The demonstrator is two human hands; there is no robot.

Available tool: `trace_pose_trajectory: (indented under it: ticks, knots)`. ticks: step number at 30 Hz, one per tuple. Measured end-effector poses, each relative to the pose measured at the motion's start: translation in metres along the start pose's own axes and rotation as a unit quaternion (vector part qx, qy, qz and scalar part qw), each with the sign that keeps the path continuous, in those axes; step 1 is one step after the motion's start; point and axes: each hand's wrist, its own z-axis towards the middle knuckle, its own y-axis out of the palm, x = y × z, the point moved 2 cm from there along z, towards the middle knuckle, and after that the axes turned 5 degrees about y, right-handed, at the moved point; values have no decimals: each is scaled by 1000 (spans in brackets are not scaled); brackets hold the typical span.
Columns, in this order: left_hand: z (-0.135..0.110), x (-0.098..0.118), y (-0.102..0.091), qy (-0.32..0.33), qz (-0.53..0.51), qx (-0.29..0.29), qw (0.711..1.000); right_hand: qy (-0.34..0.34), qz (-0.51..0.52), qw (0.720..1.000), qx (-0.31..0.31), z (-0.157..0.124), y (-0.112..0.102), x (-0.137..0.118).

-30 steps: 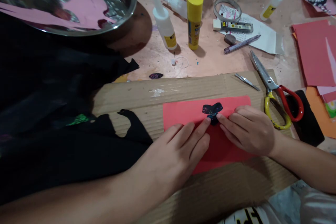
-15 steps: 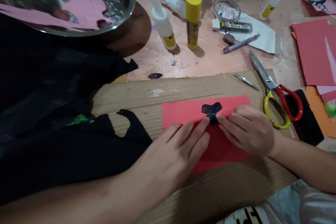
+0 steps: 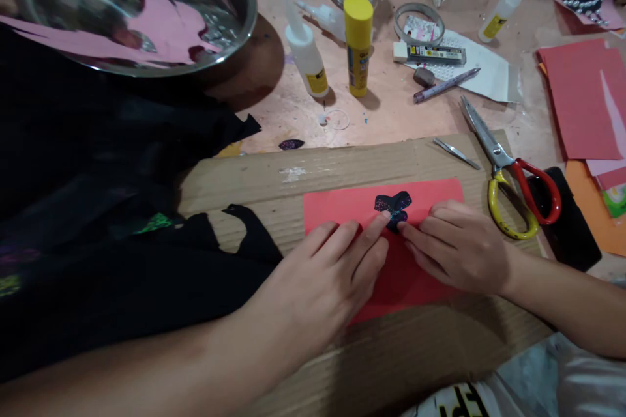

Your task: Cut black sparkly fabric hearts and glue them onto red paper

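Note:
A small black glittery cutout, shaped like a butterfly (image 3: 393,202), lies flat on a red sheet of paper (image 3: 332,205). My left hand (image 3: 337,267) rests over the sheet's left part, its outstretched index fingertip pressing on the middle of the cutout. From the other side, my right hand (image 3: 454,247) reaches in with a fingertip at the cutout's lower right edge. Its other fingers are bent over the paper. Neither hand grasps anything. The lower part of the red sheet is partly covered by my hands.
Cardboard (image 3: 235,169) lies under the sheet. To the right are scissors (image 3: 501,159), tweezers (image 3: 457,153) and a black case (image 3: 570,228). Behind stand a glue stick (image 3: 359,45) and a glue bottle (image 3: 306,58). Black paper (image 3: 171,280) and a metal bowl (image 3: 235,32) occupy the left.
My left index fingertip has shifted slightly up and onto the middle of the butterfly cutout. My right fingertip has moved a little down and left along its edge. The camera view has shifted slightly.

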Motion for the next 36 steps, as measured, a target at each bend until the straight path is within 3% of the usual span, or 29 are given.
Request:
trace_pose_trajectory:
  ticks: [11,23,28,36]
  knots:
    - [0,-1,-1,4,-6,4,1000,28,32,999,-4,-1,1,4]
    - [0,0,0,1,19,7,1000,14,-28,997,-71,0,4,2]
    - [2,-1,-1,0,17,18,1000,45,-33,996,-75,-4,4,4]
    - [0,0,-3,-6,11,20,1000,34,-62,995,-72,-2,2,-1]
